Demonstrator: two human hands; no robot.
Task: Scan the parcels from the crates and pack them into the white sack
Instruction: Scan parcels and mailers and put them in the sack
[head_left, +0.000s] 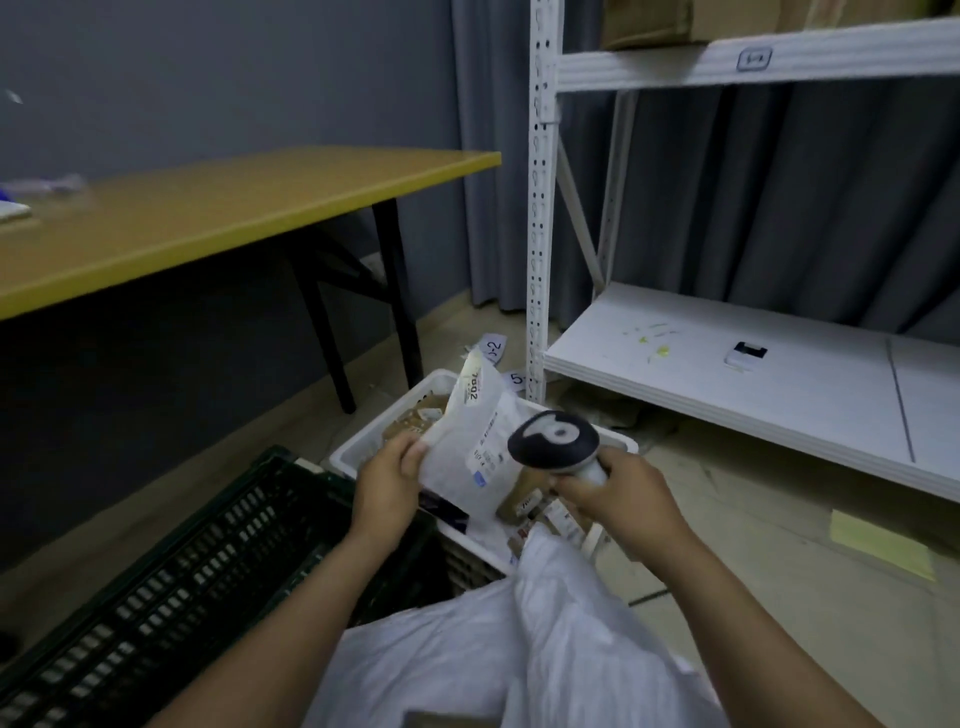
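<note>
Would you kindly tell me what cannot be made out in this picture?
Head view:
- Parcel label text: too small, blurred.
- White crate contents: partly hidden by parcel and scanner.
- Sack inside: hidden by its folds, cut by bottom edge.
- Things at table's left end: blurred, cut off.

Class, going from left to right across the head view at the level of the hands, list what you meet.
In order: dark crate → left hand → white parcel → scanner → right hand → yellow sheet on the floor.
</note>
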